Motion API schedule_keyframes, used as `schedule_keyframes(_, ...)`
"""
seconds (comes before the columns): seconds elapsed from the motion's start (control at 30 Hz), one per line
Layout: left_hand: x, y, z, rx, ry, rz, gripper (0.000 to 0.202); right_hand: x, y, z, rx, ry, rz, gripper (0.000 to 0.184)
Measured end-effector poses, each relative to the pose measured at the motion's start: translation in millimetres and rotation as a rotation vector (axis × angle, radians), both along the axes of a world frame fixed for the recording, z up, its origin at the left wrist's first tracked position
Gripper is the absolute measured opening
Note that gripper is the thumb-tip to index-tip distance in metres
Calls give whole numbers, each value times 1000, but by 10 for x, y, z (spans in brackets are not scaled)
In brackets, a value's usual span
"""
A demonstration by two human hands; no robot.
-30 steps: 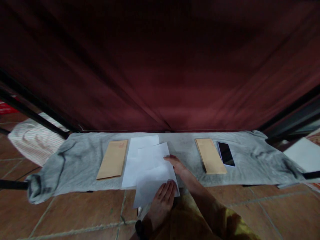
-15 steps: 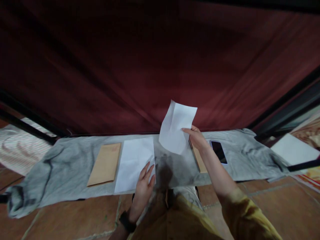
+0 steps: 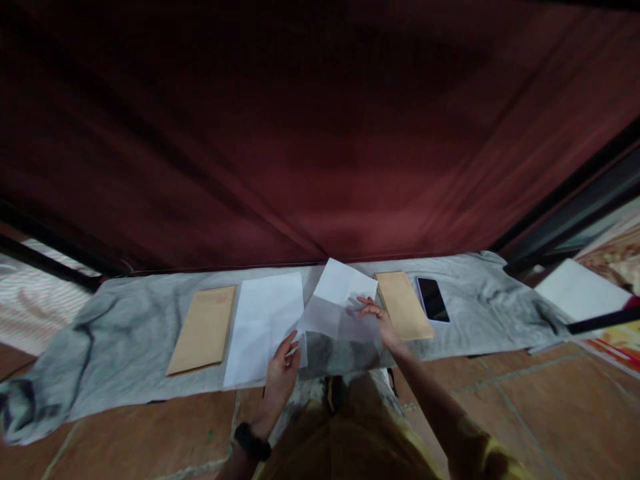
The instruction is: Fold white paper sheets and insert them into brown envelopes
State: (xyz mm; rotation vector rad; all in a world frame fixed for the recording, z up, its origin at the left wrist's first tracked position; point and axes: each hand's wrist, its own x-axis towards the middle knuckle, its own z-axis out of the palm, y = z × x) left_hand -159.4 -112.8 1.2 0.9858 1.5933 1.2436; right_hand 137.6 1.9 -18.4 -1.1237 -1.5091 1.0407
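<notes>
A creased white sheet of paper point(image 3: 336, 287) is tilted over the grey cloth, its lower half in shadow. My left hand point(image 3: 283, 365), with a dark band on the wrist, pinches its left corner between thumb and fingers. Over the right part of that sheet, my right hand point(image 3: 377, 320) has its fingers stretched out and apart. Flat under my left fingertips lies a white stack of paper point(image 3: 260, 327); how many sheets it has cannot be made out. A brown envelope point(image 3: 405, 307) lies just right of my right hand.
Another brown envelope, or a pile of them point(image 3: 203, 330), lies left of the white paper. A phone point(image 3: 433, 300) rests at the right on the grey cloth point(image 3: 125, 340). Dark red fabric point(image 3: 320, 167) rises behind the cloth-covered surface. Tiled floor point(image 3: 150, 440) shows in front.
The sheet has come down and left in my right hand, uncovering the right envelope. My left fingers have closed on its corner; my right fingers have spread.
</notes>
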Motion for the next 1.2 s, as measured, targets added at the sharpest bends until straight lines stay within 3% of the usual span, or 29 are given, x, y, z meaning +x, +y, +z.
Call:
schedule_keyframes(0.1, 68, -5, 69, -130, -350, 111, 60, 60, -132, -237, 18, -74, 7, 15)
schedule_keyframes(0.2, 133, 1, 127, -266, -503, 143, 63, 71, -185, -327, 19, -163, 3, 15)
schedule_keyframes(0.33, 257, 9, 93, -265, -330, 86, 74, 68, -236, -348, 92, -246, -3, 14)
schedule_keyframes(0.5, 360, -27, 13, -137, -135, 125, 78, 184, -532, -378, 292, -455, -30, 45)
schedule_keyframes(0.63, 356, -80, -46, -101, -63, 96, 73, 275, -807, -417, 380, -598, 71, 50)
schedule_keyframes(0.77, 346, -121, -131, -100, 48, 42, 62, 304, -860, -412, 357, -625, 149, 52)
schedule_keyframes(0.97, 278, -274, -109, 89, 510, -139, 51, 448, -794, -396, 299, -547, 135, 58)
schedule_keyframes(1.2, 413, -342, -3, 365, 1163, -727, 69, 460, -868, -423, 305, -577, 113, 55)
